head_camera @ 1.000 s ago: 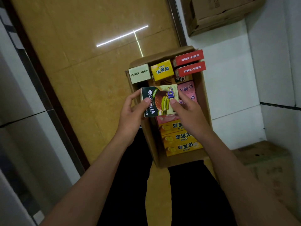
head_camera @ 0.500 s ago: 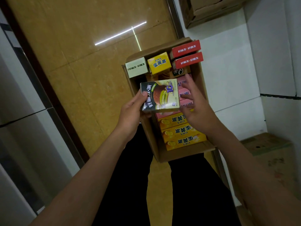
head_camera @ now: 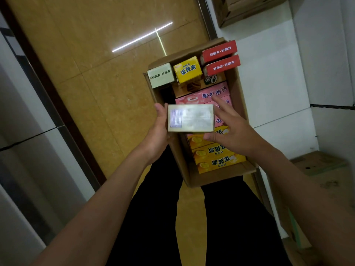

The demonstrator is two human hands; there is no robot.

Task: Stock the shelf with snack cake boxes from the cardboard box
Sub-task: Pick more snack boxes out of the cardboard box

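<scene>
The left hand (head_camera: 157,135) grips the pale box (head_camera: 190,118) by its short end above the carton (head_camera: 238,87), the right hand (head_camera: 230,129) spread and empty beside it; it looks light, stiff and crushable, best held across opposite edges.

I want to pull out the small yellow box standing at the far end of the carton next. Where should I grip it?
Take the yellow box from above, pinching its two side faces. It stands upright and rises above the cardboard box, so its top is exposed. The pale green box sits close on one side and the red boxes on the other, so fingers probably must slip in narrowly.
</scene>
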